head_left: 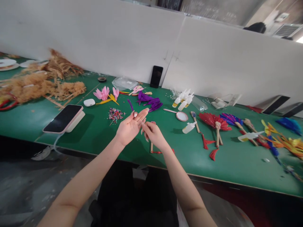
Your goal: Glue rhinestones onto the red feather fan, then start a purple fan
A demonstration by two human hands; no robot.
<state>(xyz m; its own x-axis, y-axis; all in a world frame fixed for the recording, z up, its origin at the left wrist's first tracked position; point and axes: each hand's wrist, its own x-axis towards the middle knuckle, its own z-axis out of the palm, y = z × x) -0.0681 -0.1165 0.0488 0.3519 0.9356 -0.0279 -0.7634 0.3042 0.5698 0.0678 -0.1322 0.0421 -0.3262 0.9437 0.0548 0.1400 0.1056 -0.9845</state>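
My left hand point(129, 128) is turned palm up above the green table, with its fingers stretched out to the right. Just past its thumb shows a narrow purple feather point(130, 104); whether the thumb touches it I cannot tell. Against the left fingers, my right hand point(152, 134) has its fingertips pinched together, and anything between them is too small to make out. Partly hidden under the right hand lies a wooden stick point(151, 147) with a red cord point(157, 152). Beyond the hands is a heap of purple feathers point(151, 101).
Left are colourful beads point(115, 115), pink feather petals point(102, 94), a phone point(64, 118) and dried plant fibres point(59, 90). Glue bottles point(183, 100), a round mirror point(182, 116) and a red feather fan point(214, 122) lie right. A white partition point(106, 41) stands behind.
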